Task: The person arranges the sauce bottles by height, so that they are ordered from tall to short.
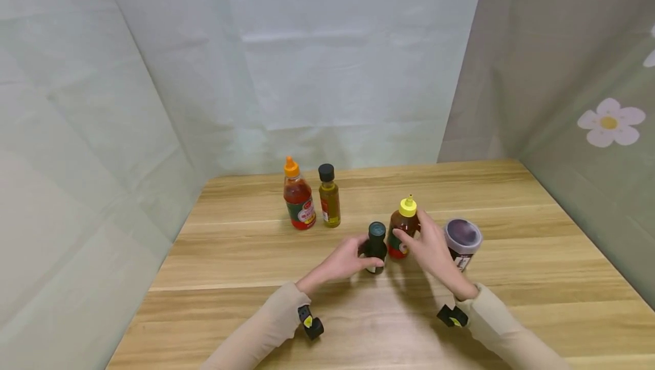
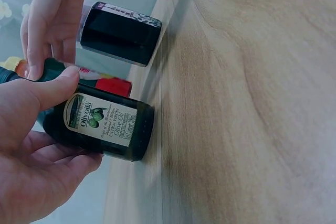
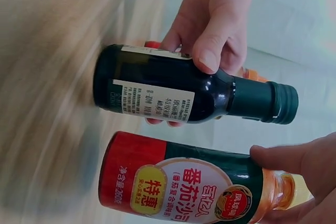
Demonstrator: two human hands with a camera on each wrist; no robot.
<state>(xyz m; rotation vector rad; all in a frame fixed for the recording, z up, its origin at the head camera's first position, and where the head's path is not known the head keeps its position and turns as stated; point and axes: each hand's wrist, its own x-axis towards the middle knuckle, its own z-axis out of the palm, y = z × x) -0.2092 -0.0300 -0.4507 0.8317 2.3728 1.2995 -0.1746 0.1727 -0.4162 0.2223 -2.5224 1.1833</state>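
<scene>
My left hand [image 1: 344, 260] grips a dark green olive oil bottle [image 1: 377, 249] around its body, thumb across the near side. In the left wrist view, its cream Olivoilà label [image 2: 102, 120] faces the camera. Just to the right, my right hand [image 1: 431, 246] holds a ketchup bottle [image 1: 401, 223] with a yellow nozzle cap [image 1: 407, 207], thumb and fingers around its upper part. In the right wrist view, the ketchup's red and green label [image 3: 178, 182] shows, next to the olive oil bottle [image 3: 157, 85]. Both bottles are upright, side by side, with a narrow gap between them.
Right of my right hand stands a dark jar with a greyish-purple lid [image 1: 463, 233], partly behind the wrist. Farther back on the left are a red sauce bottle with an orange cap [image 1: 299, 202] and a small oil bottle with a black cap [image 1: 330, 199]. Cloth [image 1: 348, 74] hangs behind the wooden table [image 1: 230, 262].
</scene>
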